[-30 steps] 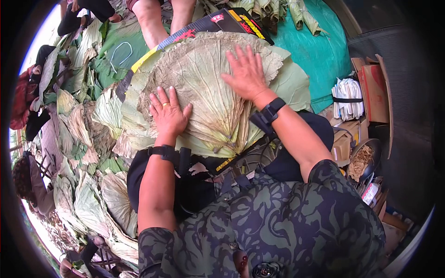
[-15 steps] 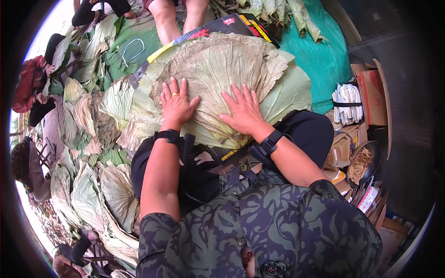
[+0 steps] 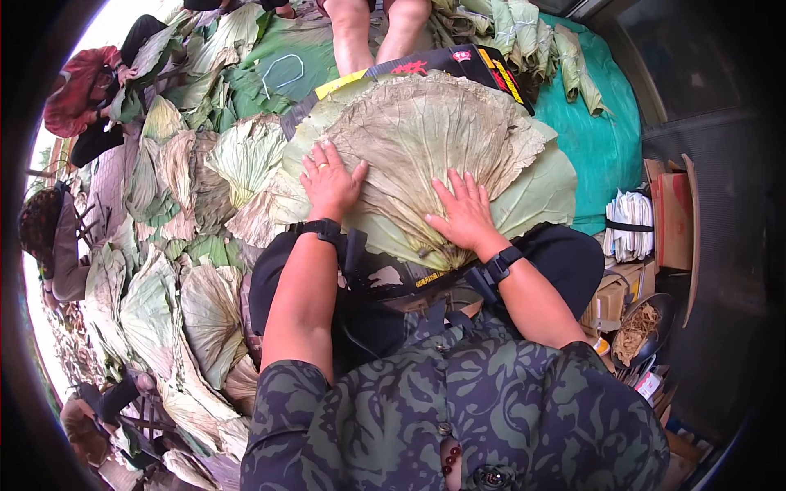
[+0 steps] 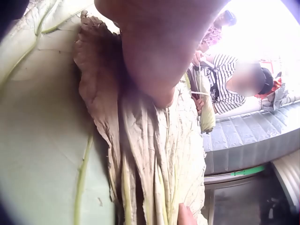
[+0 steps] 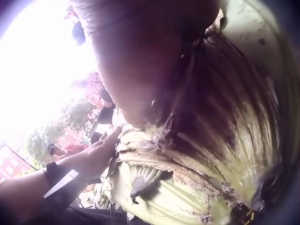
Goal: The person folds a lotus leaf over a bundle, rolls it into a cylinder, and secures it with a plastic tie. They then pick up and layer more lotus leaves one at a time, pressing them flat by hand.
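A broad, fan-shaped dried lotus leaf [image 3: 426, 123], brownish and wrinkled, lies over a smoother pale green leaf [image 3: 550, 184] on the person's lap. The left hand [image 3: 332, 188] rests on its left side with fingers spread. Lower right, near the gathered stem end, the right hand [image 3: 465, 217] presses with fingers extended. In the left wrist view the palm [image 4: 154, 51] hangs dark over the leaf's folds. The right wrist view has the right palm [image 5: 150, 56] over the ribbed base [image 5: 239, 173], with the left hand [image 5: 101, 154] beyond. Neither hand grips anything.
Beneath the leaves is a black printed cardboard sheet [image 3: 467, 61]. More dried leaves [image 3: 209, 315] cover the ground at left. Leaf bundles [image 3: 573, 65] lie on a green tarp [image 3: 610, 123]. At right stand a cardboard box [image 3: 673, 217] and a basket [image 3: 639, 335]. Other people sit nearby.
The right hand has slid from the leaf's upper right down toward its stem end. The left hand stays on the left side, slightly shifted. The head view has turned somewhat left.
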A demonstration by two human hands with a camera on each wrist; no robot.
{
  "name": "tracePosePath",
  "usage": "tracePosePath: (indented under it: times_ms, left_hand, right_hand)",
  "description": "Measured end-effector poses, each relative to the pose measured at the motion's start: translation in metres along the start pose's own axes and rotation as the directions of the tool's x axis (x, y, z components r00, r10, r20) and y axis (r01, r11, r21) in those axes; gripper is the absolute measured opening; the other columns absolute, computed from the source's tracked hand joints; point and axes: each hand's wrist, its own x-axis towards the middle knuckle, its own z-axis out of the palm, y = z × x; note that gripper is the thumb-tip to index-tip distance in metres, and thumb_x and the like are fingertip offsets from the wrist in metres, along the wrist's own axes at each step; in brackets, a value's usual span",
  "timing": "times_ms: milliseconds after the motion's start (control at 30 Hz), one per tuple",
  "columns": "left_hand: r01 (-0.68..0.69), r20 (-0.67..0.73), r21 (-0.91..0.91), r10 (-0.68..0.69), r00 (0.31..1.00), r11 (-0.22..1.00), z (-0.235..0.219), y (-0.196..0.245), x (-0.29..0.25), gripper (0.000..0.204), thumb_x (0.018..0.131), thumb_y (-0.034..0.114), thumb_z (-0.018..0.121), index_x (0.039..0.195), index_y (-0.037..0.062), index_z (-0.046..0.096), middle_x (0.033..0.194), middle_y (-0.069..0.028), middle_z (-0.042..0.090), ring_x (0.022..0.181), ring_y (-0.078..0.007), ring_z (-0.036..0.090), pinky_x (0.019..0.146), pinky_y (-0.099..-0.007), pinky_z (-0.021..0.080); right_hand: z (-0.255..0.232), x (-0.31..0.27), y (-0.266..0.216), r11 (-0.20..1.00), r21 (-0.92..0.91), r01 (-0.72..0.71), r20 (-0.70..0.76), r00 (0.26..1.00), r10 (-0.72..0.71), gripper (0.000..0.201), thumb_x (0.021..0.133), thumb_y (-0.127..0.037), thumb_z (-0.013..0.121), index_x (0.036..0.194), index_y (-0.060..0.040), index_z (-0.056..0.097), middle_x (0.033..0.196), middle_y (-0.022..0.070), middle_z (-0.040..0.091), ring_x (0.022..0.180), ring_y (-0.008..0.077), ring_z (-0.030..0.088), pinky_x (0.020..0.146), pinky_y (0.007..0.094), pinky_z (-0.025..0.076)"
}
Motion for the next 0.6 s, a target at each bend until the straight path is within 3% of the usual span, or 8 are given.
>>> tracePosePath:
  times_ms: [67,167,233,267,300,367,500,600]
  left_hand:
    - [0.079,0.007,0.031,-0.079,0.997,0.996,-0.007,0.013,-0.004,0.085,0.080,0.056,0.049,0.139,0.0034,0.017,0.144,-0.0214,0.014,0.133,-0.0397,0.009,0.105,-0.0515,0.012]
    - [-0.013,-0.249,0.225,0.071,0.966,0.974,-0.010,0.035,-0.011,0.081,0.077,0.050,0.055,0.139,0.0089,0.022,0.144,-0.0200,0.015,0.133,-0.0403,0.008,0.106,-0.0515,0.010]
    - [-0.494,-0.233,0.204,0.532,0.814,0.845,-0.007,0.044,-0.018,0.077,0.075,0.045,0.060,0.138,0.0163,0.027,0.145,-0.0189,0.015,0.134,-0.0396,0.007,0.106,-0.0520,0.010]
    - [-0.514,-0.115,0.200,0.541,0.833,0.834,0.002,0.042,-0.019,0.071,0.076,0.048,0.056,0.137,0.0214,0.031,0.145,-0.0160,0.016,0.134,-0.0382,0.008,0.106,-0.0522,0.010]
    - [-0.515,-0.121,0.196,0.542,0.832,0.834,0.002,0.042,-0.021,0.071,0.076,0.048,0.056,0.137,0.0214,0.031,0.145,-0.0160,0.016,0.134,-0.0382,0.008,0.106,-0.0522,0.010]
    - [-0.405,0.114,0.146,0.392,0.913,0.902,-0.004,0.038,-0.023,0.070,0.078,0.052,0.052,0.137,0.0207,0.030,0.145,-0.0131,0.019,0.135,-0.0350,0.010,0.106,-0.0517,0.012]
    - [-0.211,0.056,0.139,0.205,0.977,0.968,-0.008,0.022,-0.013,0.076,0.079,0.053,0.049,0.139,0.0143,0.025,0.147,-0.0061,0.016,0.136,-0.0285,0.010,0.106,-0.0520,0.010]
    - [-0.163,0.045,0.139,0.158,0.986,0.977,-0.014,0.016,-0.011,0.077,0.079,0.054,0.048,0.139,0.0114,0.024,0.147,-0.0068,0.017,0.135,-0.0328,0.010,0.105,-0.0537,0.011]
  right_hand:
    - [0.001,0.000,-0.001,1.000,0.001,0.007,-0.011,1.000,-0.007,0.069,0.077,-0.052,0.051,0.136,-0.0212,0.033,0.145,0.0145,0.017,0.133,0.0379,0.013,0.106,0.0514,0.010]
    - [-0.001,0.001,-0.002,1.000,-0.015,0.006,-0.011,1.000,-0.007,0.070,0.077,-0.052,0.052,0.136,-0.0204,0.032,0.145,0.0147,0.017,0.133,0.0386,0.012,0.106,0.0518,0.010]
    - [-0.002,-0.001,-0.004,1.000,-0.019,0.002,0.000,1.000,-0.002,0.070,0.077,-0.052,0.052,0.137,-0.0199,0.031,0.145,0.0146,0.016,0.133,0.0387,0.012,0.106,0.0518,0.010]
    - [-0.002,-0.001,-0.004,1.000,-0.024,0.002,0.001,1.000,-0.002,0.070,0.077,-0.052,0.052,0.137,-0.0199,0.031,0.145,0.0146,0.016,0.133,0.0387,0.012,0.106,0.0518,0.010]
    - [-0.002,-0.001,-0.004,1.000,-0.019,-0.001,0.016,1.000,0.002,0.070,0.077,-0.052,0.051,0.137,-0.0200,0.031,0.145,0.0145,0.016,0.133,0.0384,0.011,0.106,0.0518,0.010]
    - [-0.005,0.001,-0.002,1.000,-0.019,-0.009,0.018,1.000,0.009,0.071,0.077,-0.052,0.051,0.137,-0.0200,0.031,0.145,0.0145,0.016,0.133,0.0382,0.011,0.106,0.0517,0.010]
    - [-0.003,0.000,-0.002,1.000,-0.006,-0.007,0.035,0.999,0.007,0.072,0.077,-0.053,0.051,0.137,-0.0202,0.030,0.145,0.0147,0.015,0.133,0.0375,0.011,0.106,0.0514,0.009]
    - [-0.004,-0.001,-0.002,1.000,-0.005,-0.016,0.028,0.999,0.016,0.072,0.077,-0.053,0.051,0.137,-0.0207,0.030,0.146,0.0146,0.015,0.133,0.0374,0.011,0.106,0.0512,0.008]
